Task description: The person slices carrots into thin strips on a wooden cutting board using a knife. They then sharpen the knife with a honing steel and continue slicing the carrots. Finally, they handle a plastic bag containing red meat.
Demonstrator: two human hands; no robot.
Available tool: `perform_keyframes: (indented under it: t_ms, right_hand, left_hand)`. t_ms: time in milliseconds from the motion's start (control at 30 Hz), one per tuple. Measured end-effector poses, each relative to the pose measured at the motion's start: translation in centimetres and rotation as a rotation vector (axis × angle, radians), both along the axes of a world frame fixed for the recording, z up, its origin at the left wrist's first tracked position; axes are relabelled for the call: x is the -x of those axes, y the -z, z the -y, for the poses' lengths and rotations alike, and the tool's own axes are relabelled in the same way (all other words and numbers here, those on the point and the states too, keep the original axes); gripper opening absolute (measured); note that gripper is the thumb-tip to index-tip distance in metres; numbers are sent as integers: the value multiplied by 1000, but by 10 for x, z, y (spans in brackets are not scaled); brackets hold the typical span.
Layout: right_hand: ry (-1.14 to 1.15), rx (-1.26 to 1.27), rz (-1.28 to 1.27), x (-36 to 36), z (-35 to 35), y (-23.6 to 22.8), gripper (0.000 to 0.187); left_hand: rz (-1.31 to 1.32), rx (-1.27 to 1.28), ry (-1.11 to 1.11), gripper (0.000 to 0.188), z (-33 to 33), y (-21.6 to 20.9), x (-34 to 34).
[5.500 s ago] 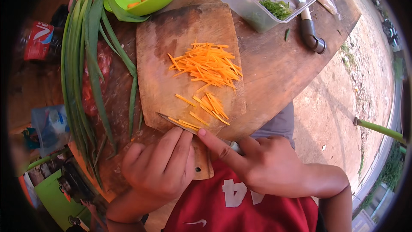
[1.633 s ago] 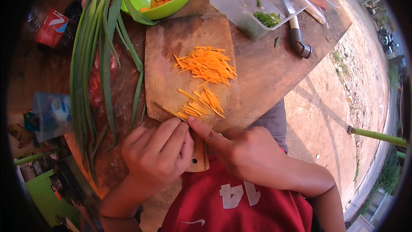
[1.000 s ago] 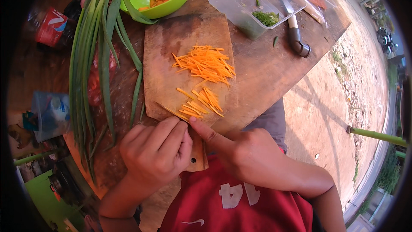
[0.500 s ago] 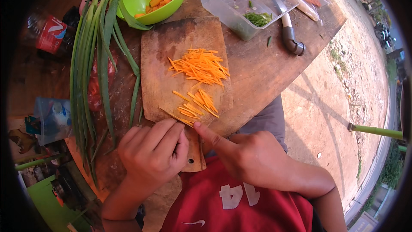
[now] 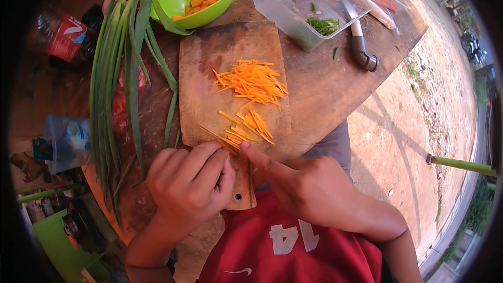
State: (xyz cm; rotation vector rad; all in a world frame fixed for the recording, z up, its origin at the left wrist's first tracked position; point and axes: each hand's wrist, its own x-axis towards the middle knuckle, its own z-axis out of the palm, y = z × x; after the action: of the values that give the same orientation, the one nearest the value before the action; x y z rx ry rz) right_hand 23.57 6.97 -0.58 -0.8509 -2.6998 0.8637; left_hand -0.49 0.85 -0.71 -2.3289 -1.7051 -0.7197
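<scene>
Left hand point(image 5: 189, 181): fingers curled over the cutting board point(image 5: 225, 42); grasp not visible from here. Right hand point(image 5: 314, 187): fingers clenched round the knife point(image 5: 211, 133), near carrot strips point(image 5: 257, 81).

The left hand point(image 5: 189, 178) is palm down, knuckles up and fingers curled under, its arm rising from the lower left. The right hand point(image 5: 313, 186) comes in from the lower right, its arm sharply bent, index finger point(image 5: 264, 161) stretched toward the left hand and stopping just beside it, other fingers folded.
</scene>
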Motion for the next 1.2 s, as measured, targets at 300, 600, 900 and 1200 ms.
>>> perform_keyframes:
  t_ms: [300, 600, 900, 1200]
  right_hand:
    - [-30, -31, 37, -1, 8, -5, 88]
    - [-22, -30, 27, 2, 16, 1, 99]
    - [24, -42, 33, 19, 14, 3, 97]
    - [53, -56, 3, 18, 10, 5, 83]
  left_hand:
    - [-12, -1, 2, 15, 1, 0, 0]
    - [2, 2, 8, 15, 0, 0, 0]
    - [36, -12, 27, 17, -2, 2, 1]
    - [34, -26, 24, 16, -4, 5, 2]
